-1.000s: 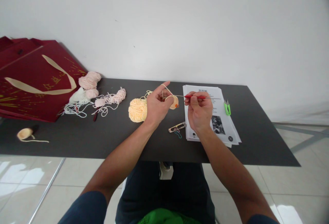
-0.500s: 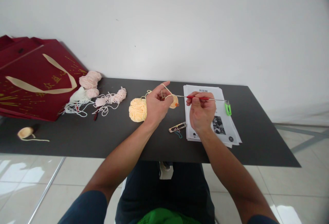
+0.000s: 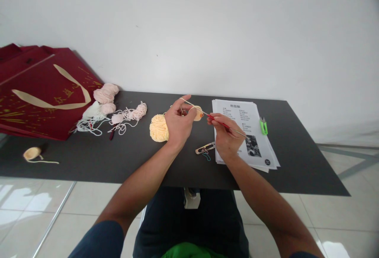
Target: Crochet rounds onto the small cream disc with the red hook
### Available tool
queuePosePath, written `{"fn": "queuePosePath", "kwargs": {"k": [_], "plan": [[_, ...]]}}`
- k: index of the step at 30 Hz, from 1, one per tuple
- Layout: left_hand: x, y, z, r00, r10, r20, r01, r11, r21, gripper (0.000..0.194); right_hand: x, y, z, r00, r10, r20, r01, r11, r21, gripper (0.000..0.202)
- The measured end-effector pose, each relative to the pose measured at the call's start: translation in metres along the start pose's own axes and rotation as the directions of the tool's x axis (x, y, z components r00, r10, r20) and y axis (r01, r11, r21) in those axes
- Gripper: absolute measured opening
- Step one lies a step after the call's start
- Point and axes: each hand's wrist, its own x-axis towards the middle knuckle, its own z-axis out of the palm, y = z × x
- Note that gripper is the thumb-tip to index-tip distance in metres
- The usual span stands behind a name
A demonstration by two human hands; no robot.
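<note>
Between the thumb and fingers of my left hand [image 3: 180,122] is a small pale-yellow crochet piece [image 3: 197,113] with an orange spot at its edge. Yarn runs over the raised index finger of that hand. My right hand [image 3: 226,133] is closed around the red grip of a crochet hook [image 3: 220,121]. The hook's thin metal tip reaches left to the piece and yarn; exactly how it sits in the stitches is too small to tell. Beside my left wrist lies a yellow ball of yarn [image 3: 159,128], partly hidden by the hand.
Printed sheets [image 3: 237,106] lie under my right hand, with green thread snips [image 3: 263,126] on them. A beige cutter-like tool [image 3: 205,148] and stitch markers [image 3: 206,156] sit nearby. Leftward are pink yarn [image 3: 136,112], a red bag [image 3: 44,92] and a cream crochet cup [image 3: 32,153].
The hook has tilted, its back end now lower and clear of the snips. My right hand has moved slightly left and down; the crochet piece has shifted a little left and up.
</note>
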Motion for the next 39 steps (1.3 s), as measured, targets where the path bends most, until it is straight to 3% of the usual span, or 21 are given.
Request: {"fn": "queuePosePath", "kwargs": {"k": [6, 11, 18, 21, 23, 29, 34, 39], "plan": [[0.005, 0.001, 0.003, 0.976, -0.213, 0.051, 0.219, 0.944, -0.248, 0.054, -0.003, 0.003, -0.002, 0.993, -0.050, 0.103, 0.060, 0.994, -0.093, 0.024], [0.008, 0.002, 0.001, 0.943, -0.282, 0.176, 0.329, 0.862, -0.386, 0.053, -0.006, 0.009, -0.003, 0.994, -0.028, 0.110, 0.037, 0.996, -0.081, 0.023], [0.013, 0.009, -0.003, 0.885, -0.327, 0.332, 0.449, 0.789, -0.419, 0.056, 0.004, 0.010, -0.003, 0.982, 0.189, 0.031, -0.191, 0.977, 0.095, 0.016], [0.013, 0.010, -0.004, 0.883, -0.321, 0.342, 0.435, 0.834, -0.339, 0.061, 0.015, 0.009, -0.007, 0.962, 0.268, 0.059, -0.274, 0.948, 0.164, 0.010], [0.013, 0.010, -0.005, 0.887, -0.318, 0.336, 0.410, 0.877, -0.251, 0.065, 0.022, 0.009, -0.011, 0.961, 0.258, 0.096, -0.271, 0.946, 0.176, 0.007], [0.012, 0.006, -0.004, 0.901, -0.336, 0.276, 0.360, 0.932, -0.039, 0.068, 0.030, 0.004, -0.021, 0.983, 0.123, 0.138, -0.127, 0.992, 0.021, 0.010], [0.009, 0.004, -0.003, 0.943, -0.240, 0.231, 0.253, 0.967, -0.027, 0.062, 0.025, -0.005, -0.019, 0.993, 0.054, 0.106, -0.045, 0.995, -0.089, 0.007], [0.006, 0.004, -0.002, 0.957, -0.122, 0.265, 0.146, 0.987, -0.073, 0.055, 0.025, -0.006, -0.017, 0.990, 0.139, 0.036, -0.139, 0.990, 0.002, 0.012]]}}
